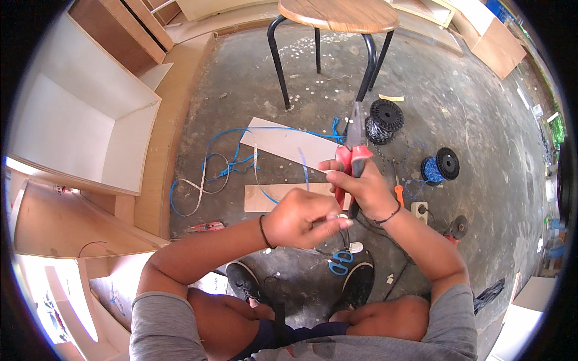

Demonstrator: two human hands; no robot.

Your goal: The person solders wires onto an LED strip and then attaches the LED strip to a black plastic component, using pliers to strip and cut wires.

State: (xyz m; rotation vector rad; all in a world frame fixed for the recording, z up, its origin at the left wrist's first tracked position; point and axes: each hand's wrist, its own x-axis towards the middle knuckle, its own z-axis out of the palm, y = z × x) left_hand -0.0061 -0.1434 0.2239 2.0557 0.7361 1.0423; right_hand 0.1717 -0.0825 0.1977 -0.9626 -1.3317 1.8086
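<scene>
From afar, I saw the right hand (371, 191) with fingers wrapped round red-handled pliers (356, 131) pointing forward; beside their handle ends, the left hand (300, 219) pinched, probably, a small white piece (342, 216) between its fingers.

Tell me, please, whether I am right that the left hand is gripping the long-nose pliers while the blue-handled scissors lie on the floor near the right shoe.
Not quite: the head view shows the long-nose pliers in the right hand, not the left. The blue-handled scissors do lie on the floor near the right shoe.
</scene>
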